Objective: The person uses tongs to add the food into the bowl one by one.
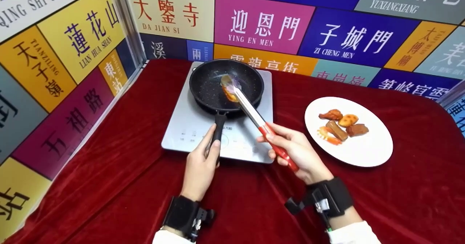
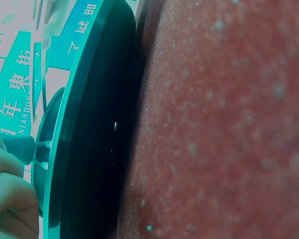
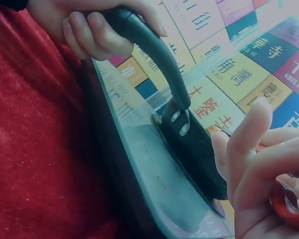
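Note:
My left hand [image 1: 201,166] grips the black handle [image 1: 219,126] of a frying pan [image 1: 203,88], which sits on a silver induction cooker [image 1: 180,129]. Red-handled metal tongs [image 1: 250,109] are in my right hand [image 1: 299,149], fingers and thumb around the handles. Inside the pan, the tong tips meet an orange-brown piece of food [image 1: 230,94]; its kind is unclear, and the tips partly cover it. From the right wrist, the left hand [image 3: 97,40] shows wrapped around the pan handle [image 3: 162,57]. Curled left fingers [image 2: 12,199] appear at the left wrist view's edge.
A white plate [image 1: 374,149] lies right of the cooker, bearing a shrimp [image 1: 328,135], a drumstick-like piece [image 1: 331,114] and several other food pieces. Dark red cloth [image 1: 120,186] covers the table. Panels with Chinese lettering [image 1: 265,28] stand behind and to the left.

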Action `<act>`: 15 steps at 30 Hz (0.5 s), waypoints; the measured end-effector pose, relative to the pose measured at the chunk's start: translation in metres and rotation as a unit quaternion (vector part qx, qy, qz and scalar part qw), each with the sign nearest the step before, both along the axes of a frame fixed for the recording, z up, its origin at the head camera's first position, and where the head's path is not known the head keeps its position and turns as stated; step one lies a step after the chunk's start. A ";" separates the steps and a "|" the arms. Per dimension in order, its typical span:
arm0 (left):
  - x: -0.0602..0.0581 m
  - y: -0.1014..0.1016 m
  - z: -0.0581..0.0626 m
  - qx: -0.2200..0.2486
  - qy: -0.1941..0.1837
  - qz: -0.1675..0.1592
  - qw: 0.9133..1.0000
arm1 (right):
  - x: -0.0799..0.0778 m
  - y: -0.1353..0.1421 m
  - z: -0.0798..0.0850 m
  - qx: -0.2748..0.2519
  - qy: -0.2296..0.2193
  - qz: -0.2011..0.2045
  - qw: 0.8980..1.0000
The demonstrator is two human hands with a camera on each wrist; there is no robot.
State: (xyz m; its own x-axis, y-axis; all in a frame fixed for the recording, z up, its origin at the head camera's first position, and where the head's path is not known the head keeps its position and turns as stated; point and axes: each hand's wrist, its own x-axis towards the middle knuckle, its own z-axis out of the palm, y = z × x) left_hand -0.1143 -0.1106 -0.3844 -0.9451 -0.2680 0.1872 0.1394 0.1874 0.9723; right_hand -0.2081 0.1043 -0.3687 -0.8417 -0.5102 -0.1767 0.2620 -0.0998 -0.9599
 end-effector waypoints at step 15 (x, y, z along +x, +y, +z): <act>-0.016 -0.005 -0.035 0.005 0.021 -0.004 1.000 | -0.013 -0.029 0.007 0.059 0.052 0.011 0.997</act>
State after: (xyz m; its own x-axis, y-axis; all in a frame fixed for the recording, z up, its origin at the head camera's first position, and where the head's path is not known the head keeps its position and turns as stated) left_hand -0.1305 -0.1155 -0.4189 -0.9381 -0.2633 0.2248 0.1821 0.1770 0.9672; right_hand -0.2215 0.0758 -0.3612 -0.8470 -0.5103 -0.1489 0.1610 0.0207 -0.9867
